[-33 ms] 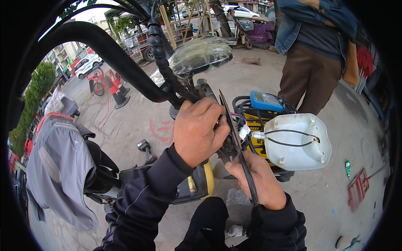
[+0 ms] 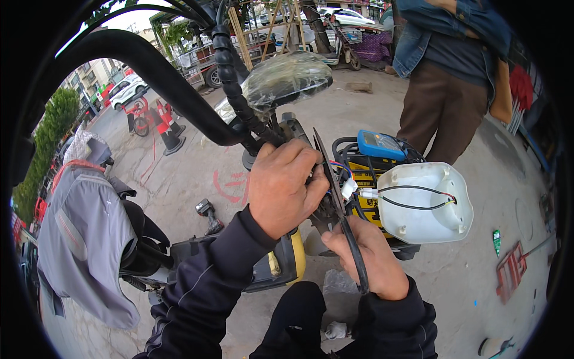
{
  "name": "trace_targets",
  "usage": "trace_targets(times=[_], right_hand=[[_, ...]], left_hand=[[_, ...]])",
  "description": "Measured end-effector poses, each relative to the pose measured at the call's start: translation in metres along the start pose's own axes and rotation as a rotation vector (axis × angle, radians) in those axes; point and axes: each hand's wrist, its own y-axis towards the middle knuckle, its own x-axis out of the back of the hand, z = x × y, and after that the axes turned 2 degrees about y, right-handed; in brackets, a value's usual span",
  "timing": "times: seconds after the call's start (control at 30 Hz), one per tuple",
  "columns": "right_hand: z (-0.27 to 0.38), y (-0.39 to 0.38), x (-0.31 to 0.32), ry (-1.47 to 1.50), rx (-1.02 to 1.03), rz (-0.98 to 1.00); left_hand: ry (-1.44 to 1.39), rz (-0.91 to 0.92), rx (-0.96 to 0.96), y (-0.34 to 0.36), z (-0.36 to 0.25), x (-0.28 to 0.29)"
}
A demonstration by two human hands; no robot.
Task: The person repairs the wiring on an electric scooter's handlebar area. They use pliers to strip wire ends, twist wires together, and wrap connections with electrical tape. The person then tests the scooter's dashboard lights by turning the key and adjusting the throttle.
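Grey jacket [image 2: 89,221] is noted at far left. A cordless drill [image 2: 207,214] is seen on the ground [image 2: 170,203]. The left hand [image 2: 284,188] is curled, its fingers drawn together; whether anything is pinched cannot be told. A black-handled bladed tool [image 2: 357,257] is gripped in the closed right hand [image 2: 376,263], its blade [image 2: 331,173] angled upward beside the left hand. Just right of the blade, a white connector [image 2: 349,189] is exposed. Farther right, a blue multimeter [image 2: 381,145] and white shell [image 2: 418,221] are found.
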Motion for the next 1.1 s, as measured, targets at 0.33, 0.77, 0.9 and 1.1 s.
trace_targets(times=[0.33,0.77,0.9,1.1], right_hand=[[0.009,-0.004,-0.004,0.213,-0.098,0.063],[0.015,-0.007,-0.007,0.586,-0.258,0.182],[0.010,-0.005,-0.006,0.344,-0.139,0.101],[0.011,-0.003,-0.010,-0.265,0.115,-0.161]], left_hand=[[-0.016,0.002,0.024,0.000,0.000,-0.001],[-0.076,0.000,0.065,-0.002,0.001,-0.002],[-0.090,0.033,0.079,-0.002,0.001,0.001],[-0.126,0.043,0.103,-0.002,0.001,0.005]])
